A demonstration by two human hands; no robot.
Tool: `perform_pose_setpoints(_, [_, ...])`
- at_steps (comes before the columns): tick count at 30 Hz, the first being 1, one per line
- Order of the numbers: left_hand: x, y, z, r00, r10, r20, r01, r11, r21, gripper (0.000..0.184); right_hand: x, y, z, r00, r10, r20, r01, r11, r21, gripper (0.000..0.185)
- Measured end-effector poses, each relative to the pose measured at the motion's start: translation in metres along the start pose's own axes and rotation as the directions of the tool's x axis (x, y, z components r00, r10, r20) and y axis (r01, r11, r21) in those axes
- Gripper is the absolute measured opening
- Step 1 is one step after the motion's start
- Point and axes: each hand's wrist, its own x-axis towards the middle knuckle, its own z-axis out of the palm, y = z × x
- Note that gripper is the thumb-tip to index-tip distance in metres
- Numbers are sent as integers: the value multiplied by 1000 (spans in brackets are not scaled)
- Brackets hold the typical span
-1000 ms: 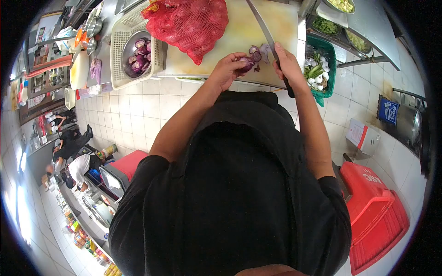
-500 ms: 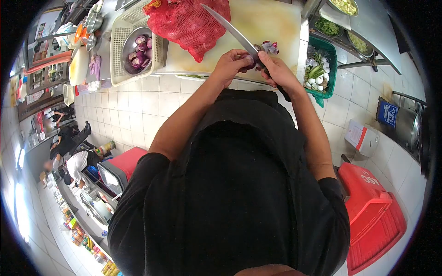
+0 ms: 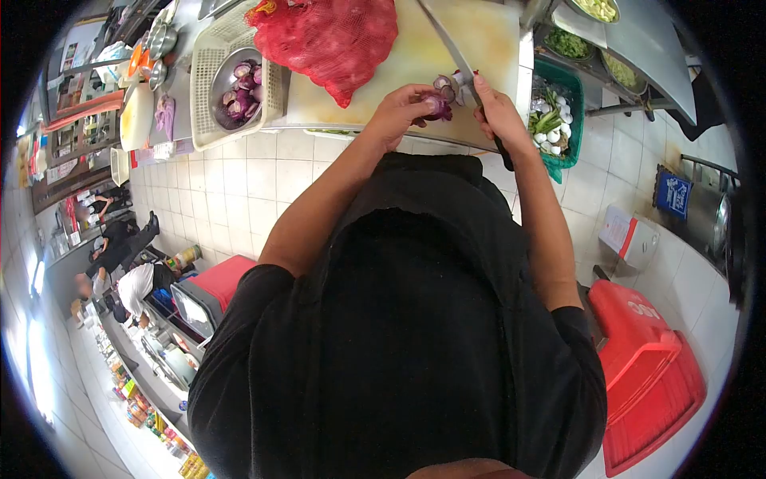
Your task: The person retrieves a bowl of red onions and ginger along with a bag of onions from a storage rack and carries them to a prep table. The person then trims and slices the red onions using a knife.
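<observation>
L hand (image 3: 396, 110): fingers pinching red onion (image 3: 438, 107) at board's (image 3: 496, 40) 5 o'clock. R hand (image 3: 499, 116): fingers closed round knife (image 3: 452, 48), blade twd 11 o'clock. Rec: tuck L fingertips clear of blade, short controlled strokes, onion low over board.

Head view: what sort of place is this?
Probably a commercial kitchen: a bulky red mesh sack lies on a cutting board, the right hand holds a long knife, and chopped greens sit nearby.

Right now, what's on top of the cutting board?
A filled red mesh bag and, near the knife, purple onion pieces. The cutting board beneath the bag is covered, so I can't see there.
</observation>
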Motion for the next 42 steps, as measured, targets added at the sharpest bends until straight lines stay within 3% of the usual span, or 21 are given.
perform_pose_setpoints(8, [-2, 12, 16, 1000, -10, -18, 10, 1000, -8, 31, -29, -19, 11, 953, -39, 300, 41, 999, -1, 64])
perform_pose_setpoints(15, [-2, 10, 15, 996, 89, -30, -79, 963, 258, 26, -11, -9, 12, 950, -85, 301, 127, 984, -123, 68])
perform_pose_setpoints(20, [-4, 12, 14, 995, 98, -34, -88, 972, 219, 26, -10, -20, 5, 934, -22, 355, 94, 978, -185, 71])
perform_pose_setpoints(23, [-5, 2, 8, 990, 132, -39, -118, 957, 265, 27, -12, -12, 16, 965, -79, 251, 119, 981, -150, 71])
perform_pose_setpoints(26, [-4, -2, 7, 982, 187, -39, -167, 939, 300, 30, -6, -4, 13, 990, 21, 141, -10, 997, -79, 69])
perform_pose_setpoints(30, [4, 6, 6, 987, 151, -54, -122, 927, 353, 37, -9, 1, 4, 984, 42, 174, -39, 999, -19, 66])
perform_pose_setpoints(32, [7, 3, 3, 990, 112, -87, -88, 965, 248, 37, -18, -6, 5, 981, 28, 190, -35, 999, 33, 65])
perform_pose_setpoints(36, [7, 1, 5, 994, 60, -94, -51, 994, 93, 36, -24, -13, 18, 965, -84, 247, 92, 996, -22, 66])
perform_pose_setpoints(39, [9, 0, 7, 992, 67, -111, -51, 989, 140, 34, -24, -14, 19, 974, -66, 217, 84, 994, -72, 67])
perform_pose_setpoints(42, [6, 4, 5, 995, 43, -88, -23, 975, 219, 32, -5, 5, 22, 977, -164, 137, 181, 975, -125, 69])
